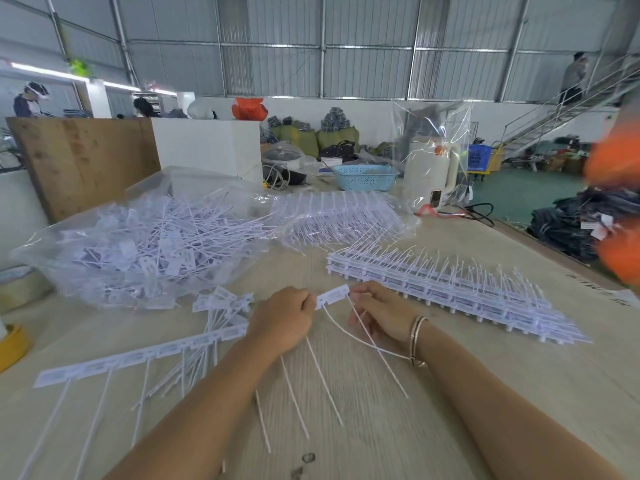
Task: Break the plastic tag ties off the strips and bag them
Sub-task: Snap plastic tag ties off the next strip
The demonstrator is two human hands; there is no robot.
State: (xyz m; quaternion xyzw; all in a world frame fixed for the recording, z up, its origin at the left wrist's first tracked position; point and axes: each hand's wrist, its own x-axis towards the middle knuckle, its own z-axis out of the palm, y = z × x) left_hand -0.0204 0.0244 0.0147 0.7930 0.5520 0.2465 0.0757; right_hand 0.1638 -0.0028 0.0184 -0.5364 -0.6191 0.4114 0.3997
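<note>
Two hands, the left hand (282, 318) and the right hand (379, 315), pinch a short white plastic strip of tag ties (333, 295) above the pale wooden table (450, 393). Their fingers are curled on its two ends. It looks light and brittle at the joints, with thin bendy tails, so the flat heads seem the best hold; the clear plastic bag of loose ties (145, 247) lies near on the left.

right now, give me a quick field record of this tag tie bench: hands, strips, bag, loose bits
left hand: grips several ties, their tails trailing toward the camera
right hand: pinches the far end of the tag piece held between both hands
part strip: flat on the table, left of the hands
full strips: stacked to the right, untouched
bag: clear, open, heaped with separated ties
loose ties: small pile beside the bag, not bagged
</note>
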